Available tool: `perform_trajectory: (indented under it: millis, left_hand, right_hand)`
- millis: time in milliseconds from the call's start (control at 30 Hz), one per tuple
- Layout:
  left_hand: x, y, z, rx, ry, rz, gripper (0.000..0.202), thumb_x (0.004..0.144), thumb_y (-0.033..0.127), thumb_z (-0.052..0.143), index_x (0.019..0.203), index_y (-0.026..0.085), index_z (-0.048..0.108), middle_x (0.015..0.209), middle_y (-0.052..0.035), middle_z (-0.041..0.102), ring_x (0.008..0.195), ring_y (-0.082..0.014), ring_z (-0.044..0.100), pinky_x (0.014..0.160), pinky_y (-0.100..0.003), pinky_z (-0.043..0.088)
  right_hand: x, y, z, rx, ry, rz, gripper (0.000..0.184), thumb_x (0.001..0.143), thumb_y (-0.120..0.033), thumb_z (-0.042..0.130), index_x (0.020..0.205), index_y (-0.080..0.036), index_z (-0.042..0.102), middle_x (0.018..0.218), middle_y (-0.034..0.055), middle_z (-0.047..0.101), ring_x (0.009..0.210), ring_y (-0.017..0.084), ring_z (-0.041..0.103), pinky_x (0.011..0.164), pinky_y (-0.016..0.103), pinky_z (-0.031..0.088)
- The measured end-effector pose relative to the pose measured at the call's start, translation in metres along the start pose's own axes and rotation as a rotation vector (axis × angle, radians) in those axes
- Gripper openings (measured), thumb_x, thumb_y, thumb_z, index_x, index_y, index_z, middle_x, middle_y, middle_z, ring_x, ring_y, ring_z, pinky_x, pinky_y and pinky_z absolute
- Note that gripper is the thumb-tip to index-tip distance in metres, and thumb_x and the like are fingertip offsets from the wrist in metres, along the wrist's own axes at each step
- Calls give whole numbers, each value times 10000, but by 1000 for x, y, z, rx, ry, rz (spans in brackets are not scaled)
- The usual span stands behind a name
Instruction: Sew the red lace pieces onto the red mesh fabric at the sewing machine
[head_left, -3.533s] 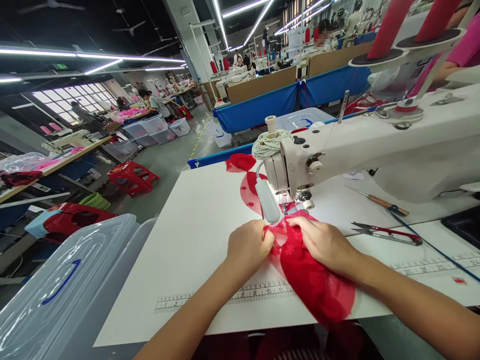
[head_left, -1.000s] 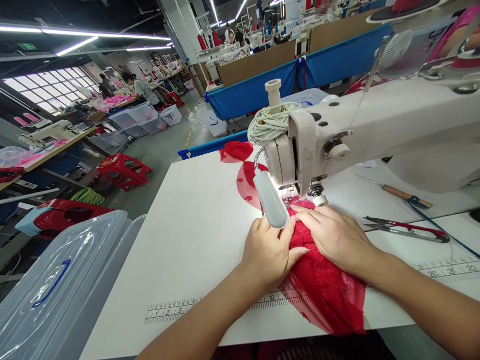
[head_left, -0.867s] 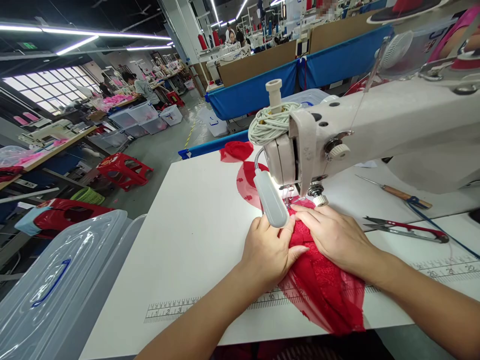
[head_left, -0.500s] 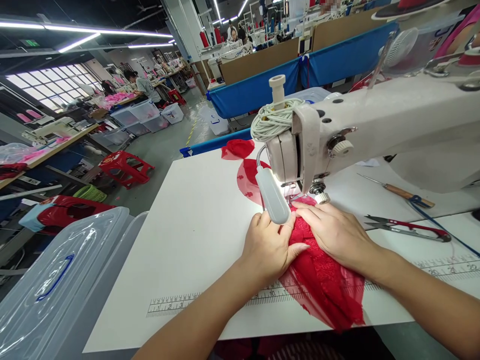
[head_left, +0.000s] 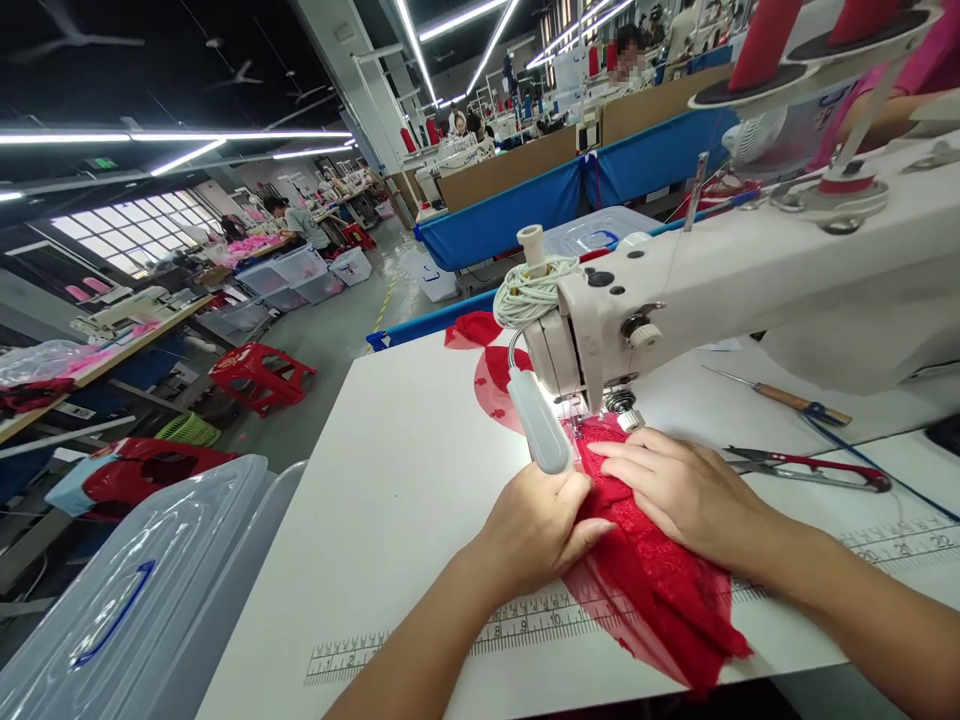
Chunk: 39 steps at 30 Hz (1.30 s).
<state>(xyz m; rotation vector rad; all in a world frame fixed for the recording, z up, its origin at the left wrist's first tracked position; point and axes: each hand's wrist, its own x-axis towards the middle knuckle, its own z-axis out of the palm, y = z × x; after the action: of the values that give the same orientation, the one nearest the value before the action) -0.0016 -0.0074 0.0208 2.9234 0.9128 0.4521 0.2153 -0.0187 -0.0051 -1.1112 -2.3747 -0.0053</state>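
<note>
A piece of red lace fabric (head_left: 652,590) lies on the white sewing table (head_left: 405,480) and runs under the needle of the white sewing machine (head_left: 720,280). My left hand (head_left: 536,525) rests on the fabric's left edge, fingers curled, thumb pressing the lace just below the machine's small lamp (head_left: 536,430). My right hand (head_left: 686,490) lies flat on the fabric with fingers stretched toward the presser foot. More red fabric (head_left: 491,375) trails out behind the needle.
Red-handled thread snips (head_left: 810,468) and a wooden-handled awl (head_left: 787,400) lie right of my hands. A clear plastic bin with a lid (head_left: 127,590) stands at the table's left. Red stools (head_left: 259,375), blue-skirted tables and other workers fill the background.
Earlier both hands pinched and arranged the lace before the needle. Now they press it flat, and my left hand's fingers have curled in over its edge.
</note>
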Motion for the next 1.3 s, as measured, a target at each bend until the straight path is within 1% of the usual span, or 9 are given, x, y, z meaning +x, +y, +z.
perform_trajectory:
  millis: [133,233,400,567,700,767,833,1033,1300]
  left_hand:
    - [0,5,-1,35,0,-11,699,1002,586,146,1179,81,595,846,-106,612,685,-206,525,597,-354,489]
    - [-3,9,0,64,-9,-16,774,981,622,120,1222,79,615,914,-147,621,715,-215,554,603,-354,509]
    - [-8,12,2,161,39,6,820,953,663,175,1259,45,619,1242,-248,602,884,-275,607,742,-416,548]
    - [-9,15,6,212,58,-4,855,938,684,160,1251,49,639,1260,-257,610,845,-277,602,715,-414,535]
    - [-8,17,10,242,99,-28,871,940,679,103,1235,77,659,1247,-245,622,855,-278,589,716,-410,512]
    - [-8,16,11,257,113,-36,861,943,675,98,1247,92,654,1244,-233,626,882,-279,584,727,-403,498]
    - [-7,15,11,268,110,-40,842,947,671,110,1272,101,638,1258,-226,620,923,-282,576,744,-399,488]
    - [-6,10,12,291,96,-57,792,957,669,162,1300,119,617,1266,-187,625,975,-279,556,802,-405,469]
    - [-3,3,14,301,77,-72,746,959,668,245,1327,116,586,1216,-185,642,954,-281,560,817,-425,472]
  right_hand:
    - [0,-1,-2,13,48,29,316,855,-35,434,1004,-175,675,917,53,698,855,182,619,627,275,482]
    - [2,-2,-6,7,6,23,233,879,-72,474,933,-180,673,856,42,682,804,177,612,593,268,461]
    - [3,-3,-7,-39,44,28,245,876,-61,449,829,-189,652,805,45,665,770,178,586,558,266,435]
    - [2,-2,-3,-51,59,31,276,911,-63,407,899,-168,663,809,51,658,761,173,585,564,275,424]
    - [2,-1,-3,-24,-11,67,266,939,-83,416,962,-172,666,856,60,667,824,178,590,621,274,448]
    - [3,0,-3,-25,-33,84,252,943,-91,432,920,-176,668,888,62,676,856,177,593,649,271,456]
    - [5,3,-3,-39,-29,83,248,939,-97,444,893,-180,673,899,55,682,857,175,600,641,270,457]
    - [9,8,-1,-111,-57,72,280,938,-103,432,1025,-184,685,1001,63,711,839,178,612,579,277,450]
    - [14,10,2,-94,-43,106,193,936,-168,499,1020,-176,672,1075,49,722,900,197,627,659,294,505]
